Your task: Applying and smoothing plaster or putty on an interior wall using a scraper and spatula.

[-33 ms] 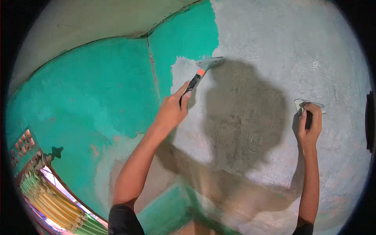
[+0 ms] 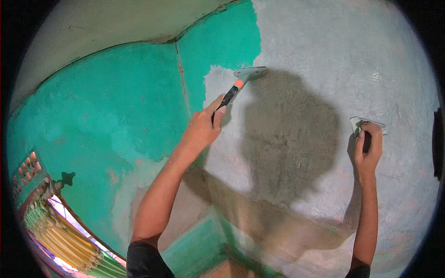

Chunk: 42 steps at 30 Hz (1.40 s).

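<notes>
Left hand (image 2: 200, 129): fingers closed round the black grip of a long-handled scraper (image 2: 229, 96) with an orange collar. Its wide blade lies nearly level at the upper left edge of the head-shaped shadow (image 2: 292, 139), over pale gray wall (image 2: 384, 60). Contact of blade with wall: cannot tell for certain.

Right hand (image 2: 369, 150): fingers curled round the dark handle of a short scraper (image 2: 356, 123), its pale plate showing past the fingertips. Position: right part of the gray area, lower than the left blade. Contact with the wall likewise uncertain.

Edges: the ragged border of the green paint (image 2: 222, 41) drops from the top, steps left just above the left blade, then runs down near the corner seam (image 2: 181, 76). Ceiling (image 2: 116, 23) meets the green along a dark, uneven line, well apart from both tools.

Room: a broad span of shaded gray wall separates the two hands; more gray extends above and right of the short scraper. Bunched curtain (image 2: 62, 231) hangs lower left, well apart from the left forearm
</notes>
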### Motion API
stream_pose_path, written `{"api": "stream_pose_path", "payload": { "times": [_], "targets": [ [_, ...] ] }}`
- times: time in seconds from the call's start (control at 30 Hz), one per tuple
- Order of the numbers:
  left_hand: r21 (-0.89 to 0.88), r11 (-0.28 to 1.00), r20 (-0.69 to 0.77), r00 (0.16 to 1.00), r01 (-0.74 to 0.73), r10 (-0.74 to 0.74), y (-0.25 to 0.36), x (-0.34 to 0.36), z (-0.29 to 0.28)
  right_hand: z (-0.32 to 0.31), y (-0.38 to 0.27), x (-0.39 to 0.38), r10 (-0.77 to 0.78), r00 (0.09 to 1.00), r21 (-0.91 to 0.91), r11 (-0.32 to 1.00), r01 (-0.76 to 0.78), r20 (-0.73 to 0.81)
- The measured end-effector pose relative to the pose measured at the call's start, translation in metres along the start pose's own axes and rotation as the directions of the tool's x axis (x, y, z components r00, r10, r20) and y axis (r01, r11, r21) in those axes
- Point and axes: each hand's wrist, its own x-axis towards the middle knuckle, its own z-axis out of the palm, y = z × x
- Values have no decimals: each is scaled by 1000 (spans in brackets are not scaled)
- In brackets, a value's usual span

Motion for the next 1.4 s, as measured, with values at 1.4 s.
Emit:
{"api": "stream_pose_path", "payload": {
  "times": [1.4],
  "targets": [
    [-49,988,-147,980,-144,136,9,32,4,-1,1,0,-1,1000,-51,999,2,24]
  ]
}}
